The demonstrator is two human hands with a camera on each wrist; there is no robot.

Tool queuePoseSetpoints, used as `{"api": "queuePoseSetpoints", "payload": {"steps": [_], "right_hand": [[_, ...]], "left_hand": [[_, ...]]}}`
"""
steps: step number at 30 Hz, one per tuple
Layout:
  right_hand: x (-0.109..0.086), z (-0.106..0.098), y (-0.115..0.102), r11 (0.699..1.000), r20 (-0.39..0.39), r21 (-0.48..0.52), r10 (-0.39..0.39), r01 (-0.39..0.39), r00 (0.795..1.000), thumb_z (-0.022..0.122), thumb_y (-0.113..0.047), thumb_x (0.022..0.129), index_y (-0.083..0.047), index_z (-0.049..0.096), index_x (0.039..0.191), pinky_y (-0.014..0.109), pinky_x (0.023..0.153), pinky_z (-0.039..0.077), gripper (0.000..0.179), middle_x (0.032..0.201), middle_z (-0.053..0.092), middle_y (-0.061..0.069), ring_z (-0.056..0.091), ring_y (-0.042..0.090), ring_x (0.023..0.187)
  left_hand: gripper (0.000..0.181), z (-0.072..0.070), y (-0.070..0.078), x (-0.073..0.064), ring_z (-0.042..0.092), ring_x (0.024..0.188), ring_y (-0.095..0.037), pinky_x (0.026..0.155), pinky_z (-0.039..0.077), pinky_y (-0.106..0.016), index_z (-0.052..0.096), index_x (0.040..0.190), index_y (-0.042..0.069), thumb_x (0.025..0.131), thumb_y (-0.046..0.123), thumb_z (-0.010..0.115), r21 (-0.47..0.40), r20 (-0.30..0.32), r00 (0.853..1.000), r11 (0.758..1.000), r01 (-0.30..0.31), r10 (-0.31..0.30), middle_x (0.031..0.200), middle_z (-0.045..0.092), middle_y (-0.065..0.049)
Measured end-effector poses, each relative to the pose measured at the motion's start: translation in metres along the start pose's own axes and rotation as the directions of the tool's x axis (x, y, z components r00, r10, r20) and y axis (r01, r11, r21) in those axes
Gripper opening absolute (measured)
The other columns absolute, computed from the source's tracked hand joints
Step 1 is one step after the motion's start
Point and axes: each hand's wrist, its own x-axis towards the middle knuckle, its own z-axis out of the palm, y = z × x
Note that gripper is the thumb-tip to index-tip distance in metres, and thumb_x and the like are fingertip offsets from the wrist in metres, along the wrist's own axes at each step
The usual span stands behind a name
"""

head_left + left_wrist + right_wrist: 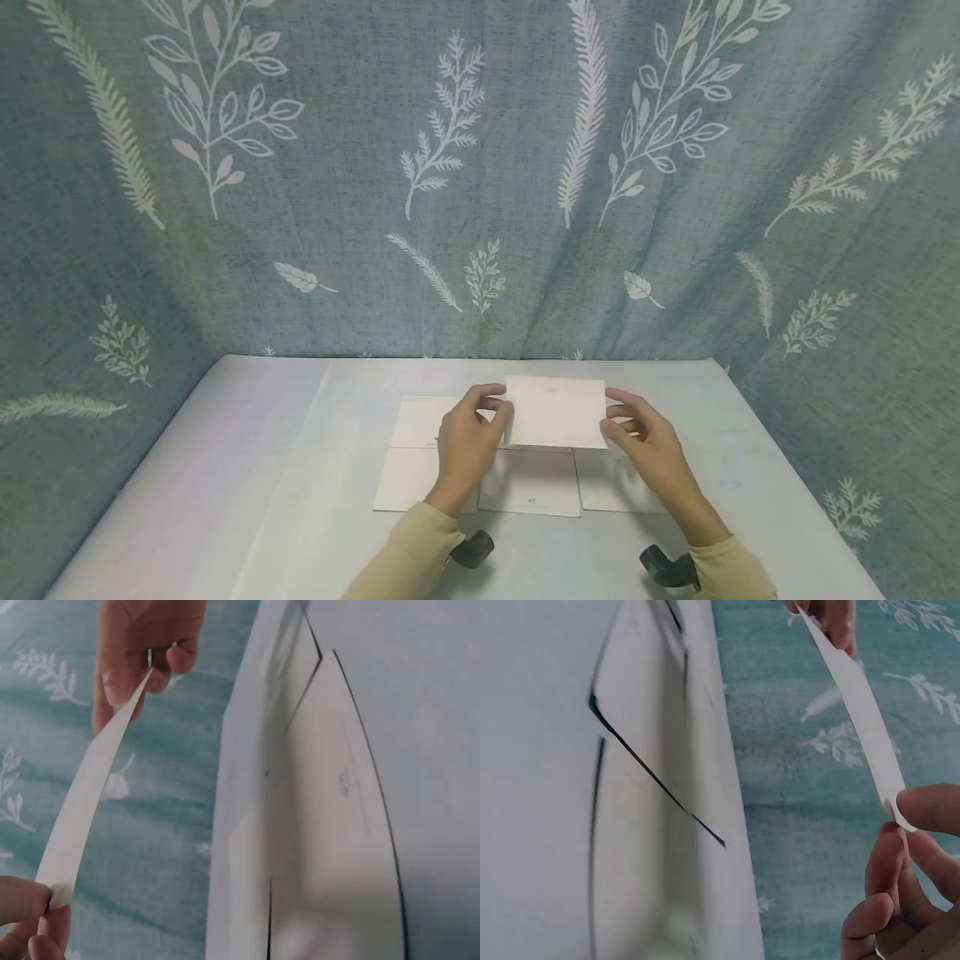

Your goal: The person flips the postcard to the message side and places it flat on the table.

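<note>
A blank-looking white card (555,412) with a small faint mark near its top is held up over the table. My left hand (468,446) pinches its left edge between thumb and fingers, and my right hand (654,450) pinches the right edge. Both wrist views show the card nearly edge-on, slightly bowed, with a gap between it and the table. Beneath lie similar white cards in rows: a front middle card (530,492) with a small dark print, a front left card (405,483) and a front right card (611,487). Behind, a back left card (416,421) is partly hidden by my left hand.
The cards lie on a pale table (300,500). A teal leaf-patterned curtain (510,167) rises behind the table and along both sides. Dark wrist devices show under each sleeve, one beside the left sleeve (412,550) and one by the right sleeve (731,571).
</note>
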Motion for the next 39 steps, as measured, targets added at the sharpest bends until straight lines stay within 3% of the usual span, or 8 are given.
{"api": "queuePoseSetpoints", "payload": {"steps": [9, 14, 19, 29, 34, 39], "right_hand": [[0.006, -0.019, 0.004, 0.992, -0.062, -0.122, -0.031, 0.023, 0.998, 0.068, -0.031, 0.099, -0.017, 0.057, 0.144, 0.023, 0.082, 0.049, 0.049, 0.121, 0.066, 0.008, 0.060, 0.014, 0.099], [0.007, -0.027, 0.007, 0.989, -0.074, -0.145, -0.031, 0.020, 0.997, 0.068, -0.032, 0.098, -0.015, 0.057, 0.144, 0.022, 0.080, 0.050, 0.050, 0.121, 0.066, 0.009, 0.060, 0.015, 0.099], [0.008, -0.033, 0.012, 0.987, -0.091, -0.162, -0.031, 0.016, 0.995, 0.068, -0.032, 0.098, -0.012, 0.058, 0.142, 0.017, 0.081, 0.048, 0.049, 0.121, 0.067, 0.010, 0.059, 0.009, 0.100], [0.013, -0.045, 0.025, 0.982, -0.098, -0.179, -0.083, 0.065, 0.992, 0.071, -0.027, 0.097, -0.010, 0.060, 0.138, 0.015, 0.077, 0.046, 0.046, 0.117, 0.068, 0.012, 0.058, 0.005, 0.093], [0.016, -0.053, 0.030, 0.977, -0.080, -0.207, -0.073, 0.056, 0.994, 0.070, -0.028, 0.097, -0.010, 0.060, 0.139, 0.018, 0.075, 0.048, 0.047, 0.118, 0.067, 0.013, 0.057, 0.004, 0.093], [0.021, -0.062, 0.037, 0.971, -0.059, -0.240, -0.042, 0.026, 0.997, 0.068, -0.029, 0.099, -0.009, 0.058, 0.141, 0.022, 0.074, 0.049, 0.048, 0.121, 0.066, 0.014, 0.057, 0.008, 0.095]], "left_hand": [[0.024, 0.019, 0.008, 0.008, 0.042, 0.044, -0.003, 0.038, 0.030, -0.019, 0.071, 0.119, 0.015, 0.095, 0.021, 0.068, -0.036, 0.042, 0.999, 0.999, -0.002, 0.003, 0.094, 0.075, 0.003], [0.026, 0.027, 0.012, 0.010, 0.043, 0.046, -0.002, 0.039, 0.032, -0.019, 0.072, 0.121, 0.015, 0.096, 0.020, 0.067, -0.017, 0.051, 0.998, 0.999, -0.032, 0.032, 0.096, 0.074, 0.003], [0.027, 0.033, 0.017, 0.013, 0.044, 0.049, -0.003, 0.040, 0.032, -0.020, 0.072, 0.121, 0.016, 0.095, 0.020, 0.067, -0.017, 0.064, 0.998, 1.000, -0.020, 0.021, 0.096, 0.074, 0.004], [0.028, 0.049, 0.021, 0.018, 0.047, 0.058, -0.001, 0.048, 0.037, -0.021, 0.074, 0.120, 0.016, 0.094, 0.018, 0.065, 0.065, 0.097, 0.995, 0.997, -0.033, 0.027, 0.094, 0.072, 0.006], [0.029, 0.056, 0.021, 0.017, 0.047, 0.056, 0.000, 0.045, 0.037, -0.020, 0.072, 0.123, 0.015, 0.095, 0.016, 0.064, 0.100, 0.160, 0.987, 0.994, -0.033, 0.016, 0.098, 0.072, 0.004], [0.035, 0.065, 0.022, 0.019, 0.045, 0.054, 0.001, 0.043, 0.036, -0.019, 0.069, 0.128, 0.013, 0.093, 0.012, 0.063, 0.138, 0.259, 0.966, 0.990, -0.034, -0.003, 0.105, 0.073, 0.002]]}}
